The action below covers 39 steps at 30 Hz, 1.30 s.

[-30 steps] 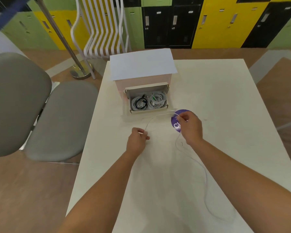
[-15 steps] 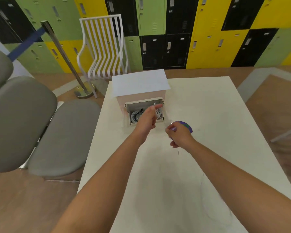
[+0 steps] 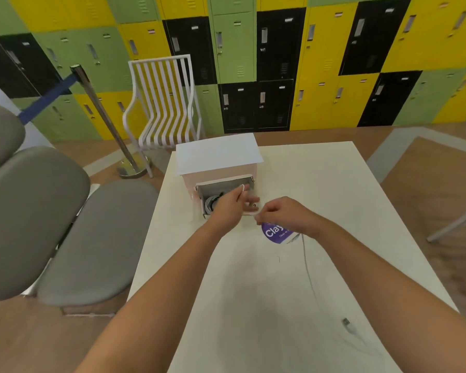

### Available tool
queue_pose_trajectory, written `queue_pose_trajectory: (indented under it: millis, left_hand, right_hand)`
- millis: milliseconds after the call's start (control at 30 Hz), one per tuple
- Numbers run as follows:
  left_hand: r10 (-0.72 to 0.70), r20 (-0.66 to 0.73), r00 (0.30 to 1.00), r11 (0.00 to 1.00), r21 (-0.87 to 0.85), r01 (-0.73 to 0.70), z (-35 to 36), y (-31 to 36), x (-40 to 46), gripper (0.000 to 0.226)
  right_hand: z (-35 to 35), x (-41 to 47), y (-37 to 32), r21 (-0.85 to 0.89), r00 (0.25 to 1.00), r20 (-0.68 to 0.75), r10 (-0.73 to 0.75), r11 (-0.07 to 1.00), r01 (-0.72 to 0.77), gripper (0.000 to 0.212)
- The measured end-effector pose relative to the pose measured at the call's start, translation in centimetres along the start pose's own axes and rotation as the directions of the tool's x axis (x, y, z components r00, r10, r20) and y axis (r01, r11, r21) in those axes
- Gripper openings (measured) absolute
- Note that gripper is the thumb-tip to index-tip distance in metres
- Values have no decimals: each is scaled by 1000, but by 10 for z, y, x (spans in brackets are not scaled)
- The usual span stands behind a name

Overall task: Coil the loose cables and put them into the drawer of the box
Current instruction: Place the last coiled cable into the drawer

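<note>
White rectangular surface (image 3: 320, 184) spreads bare rightward; left hand (image 3: 230, 204) loops thin white cable (image 3: 308, 267) over the pale box's open drawer (image 3: 249, 180), right hand (image 3: 284, 215) fingers pinching it.

A small pale cardboard box (image 3: 218, 162) sits on the white rectangular table (image 3: 334, 184) at its far left corner, its open drawer (image 3: 222, 196) facing the near edge. Coiled cables (image 3: 211, 204) lie in the drawer's left part. The left hand (image 3: 230, 204) reaches over the drawer; the right hand (image 3: 285, 215) is just right of it, above a round purple sticker (image 3: 273, 232). A thin white cable (image 3: 308, 267) runs from the hands toward the near right corner. Grey padded seats (image 3: 65, 232) stand left of the table, a white slatted chair (image 3: 163, 103) behind it.
</note>
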<state>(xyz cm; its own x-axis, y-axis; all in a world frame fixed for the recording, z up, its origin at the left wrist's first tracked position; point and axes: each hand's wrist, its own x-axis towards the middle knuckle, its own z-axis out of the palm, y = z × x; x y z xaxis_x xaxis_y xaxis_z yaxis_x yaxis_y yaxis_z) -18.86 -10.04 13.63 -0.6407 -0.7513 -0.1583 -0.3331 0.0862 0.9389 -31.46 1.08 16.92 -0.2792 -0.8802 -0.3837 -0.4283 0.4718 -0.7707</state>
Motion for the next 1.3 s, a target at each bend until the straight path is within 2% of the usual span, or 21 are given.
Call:
queue_pose_trajectory:
  millis: [100,200,267,367,467,600,700,800,933,1000,1100,1233,1300]
  left_hand:
    - [6,113,994,990,142,-22,0,0,-5,36]
    - [33,125,992,994,97,-46,0,7,-8,36]
    - [26,168,986,1000,-11,-24,-3,15,-7,42]
    - [-20,288,957,950,-293,108,-9,25,-9,43]
    - [13,357,934,813,-547,199,-12,33,-16,38]
    - [55,362,931,704,-675,221,-11,33,-14,41]
    - [68,327,943,730,-660,177,-8,31,-13,43]
    - [59,222,973,783,-615,93,-4,33,-14,41]
    - [72,98,993,825,-565,-4,-6,36,-7,40]
    - [65,40,997,848,-529,-34,-7,39,-7,34]
    - [44,-62,997,909,-411,-65,-8,43,-9,42]
    - [-16,-105,994,910,-414,-29,-10,39,0,44]
    - [-31,-109,994,933,-358,-10,-11,38,1,45]
  right_hand:
    - [-18,1,-11,50,998,-24,-59,997,61,20]
    - [-28,6,-16,-17,986,-93,-140,990,139,22]
    - [-31,12,-12,3,967,-188,-171,985,175,18]
    - [-31,19,-5,68,924,-338,-178,975,213,16]
    - [-23,23,-3,114,917,-345,-199,961,251,21]
    - [-4,24,0,145,935,-322,-151,968,206,31]
    - [7,25,3,203,948,-300,-104,964,170,29]
    - [14,23,4,235,958,-283,-45,965,115,19]
    - [16,20,6,169,970,-242,-10,984,52,24]
    - [14,18,5,114,975,-220,-41,991,68,27]
    - [11,9,-2,49,985,-147,-84,995,92,33]
    - [3,-3,-10,-48,994,-54,-96,994,93,33]
    - [-1,-7,-11,-82,994,-34,-102,992,99,32]
